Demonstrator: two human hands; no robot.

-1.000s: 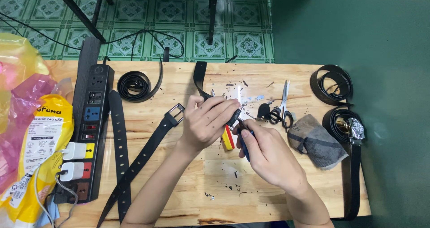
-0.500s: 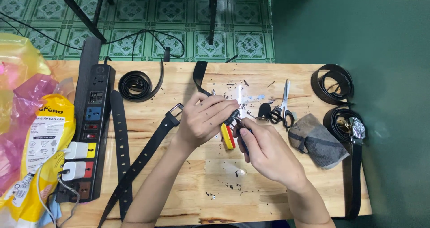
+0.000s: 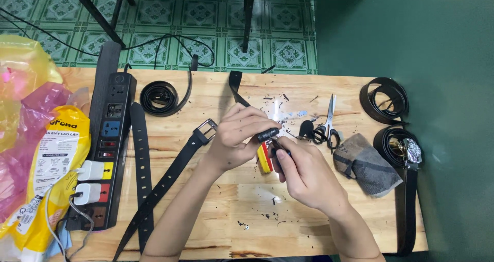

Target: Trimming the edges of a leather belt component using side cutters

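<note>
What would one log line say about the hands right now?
left hand: holds small black piece | right hand: works on it | red-yellow tool: between hands | scissors: on table

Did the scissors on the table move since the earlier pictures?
No. The scissors lie in the same spot, between the grey cloth and the table's far edge.

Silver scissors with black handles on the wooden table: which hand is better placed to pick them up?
Probably the right hand. The silver scissors with black handles lie just beyond it on the right, while the left hand pinches the small black cylindrical piece and would have to cross over.
</note>
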